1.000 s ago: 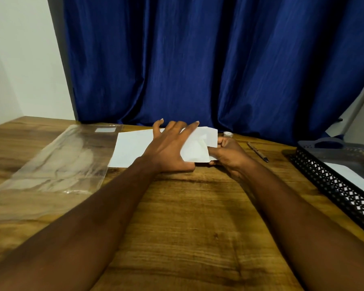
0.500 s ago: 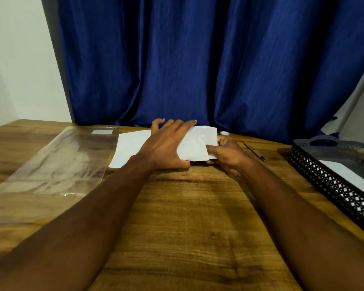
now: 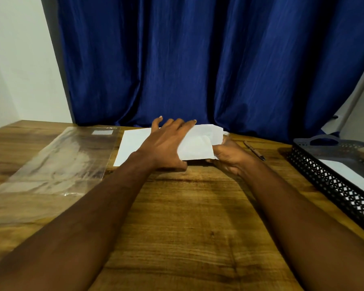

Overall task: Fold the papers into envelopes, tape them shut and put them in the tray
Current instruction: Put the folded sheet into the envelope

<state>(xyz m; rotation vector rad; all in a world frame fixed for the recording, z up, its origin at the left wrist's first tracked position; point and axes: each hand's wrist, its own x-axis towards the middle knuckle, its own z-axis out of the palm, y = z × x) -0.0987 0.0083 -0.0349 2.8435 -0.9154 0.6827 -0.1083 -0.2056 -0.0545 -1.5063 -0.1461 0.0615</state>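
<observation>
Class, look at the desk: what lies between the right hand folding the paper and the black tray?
A pen lies on the wood between the right hand and the tray, seen in the head view.

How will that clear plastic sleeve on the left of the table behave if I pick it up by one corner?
The clear plastic sleeve looks thin and wrinkled and lies slack on the table, so it would probably droop rather than hold its shape. It seems very light, so a nudge may slide it. Its glossy surface suggests that it could slip in a loose pinch.
</observation>
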